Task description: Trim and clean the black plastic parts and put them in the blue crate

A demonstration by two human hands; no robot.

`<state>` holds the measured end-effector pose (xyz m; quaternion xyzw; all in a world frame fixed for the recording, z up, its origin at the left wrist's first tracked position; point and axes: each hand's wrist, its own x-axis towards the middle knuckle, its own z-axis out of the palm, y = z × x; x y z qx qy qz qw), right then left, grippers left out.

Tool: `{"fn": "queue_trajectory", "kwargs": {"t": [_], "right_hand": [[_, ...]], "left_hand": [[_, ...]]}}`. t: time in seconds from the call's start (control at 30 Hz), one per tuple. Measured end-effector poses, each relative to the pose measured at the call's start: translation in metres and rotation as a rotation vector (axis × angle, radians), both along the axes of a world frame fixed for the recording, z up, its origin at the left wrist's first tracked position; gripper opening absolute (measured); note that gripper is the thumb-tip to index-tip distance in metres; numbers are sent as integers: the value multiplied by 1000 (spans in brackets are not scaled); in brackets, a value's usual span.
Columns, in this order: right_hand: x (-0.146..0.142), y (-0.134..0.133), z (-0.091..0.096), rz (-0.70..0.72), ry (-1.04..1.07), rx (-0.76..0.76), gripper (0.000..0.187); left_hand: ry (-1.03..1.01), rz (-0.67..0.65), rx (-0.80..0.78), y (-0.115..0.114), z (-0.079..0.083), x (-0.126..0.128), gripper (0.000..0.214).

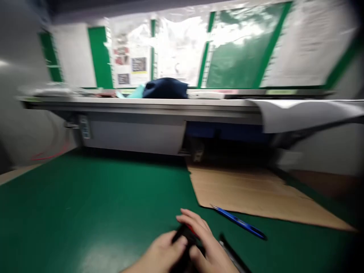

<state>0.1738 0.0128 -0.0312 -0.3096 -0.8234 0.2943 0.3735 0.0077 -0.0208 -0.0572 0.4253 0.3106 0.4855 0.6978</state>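
Both my hands meet at the bottom centre of the head view, over a green table mat (85,204). My left hand (162,252) and my right hand (203,242) are closed together around a small black object with a red part (186,237). Motion blur hides what the object is. A blue pen (240,222) lies just right of my right hand, partly on a sheet of brown cardboard (256,189). A dark thin tool (231,254) lies beside my right wrist.
A long grey machine housing (136,129) spans the back of the table. On its top ledge rests a dark blue bundle (165,89). A white sheet (307,112) hangs over the right end. Green and white panels with posted papers stand behind.
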Motion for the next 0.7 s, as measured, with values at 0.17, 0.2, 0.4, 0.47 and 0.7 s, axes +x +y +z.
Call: {"fn": "queue_trajectory", "kwargs": {"t": [0.17, 0.2, 0.4, 0.47, 0.7], "right_hand": [[72, 55, 27, -434, -306, 85, 41], [88, 67, 25, -489, -344, 63, 33], [125, 103, -5, -448, -445, -122, 15], [118, 100, -7, -432, -409, -117, 8], [70, 60, 15, -260, -192, -41, 34]], "left_hand": [[-9, 73, -280, 5, 16, -11, 58], [-30, 94, -323, 4, 21, -10, 58], [-44, 124, -342, -8, 39, -1, 65], [-2, 129, -326, -7, 35, -3, 64], [309, 91, -244, -4, 19, -12, 61]]}}
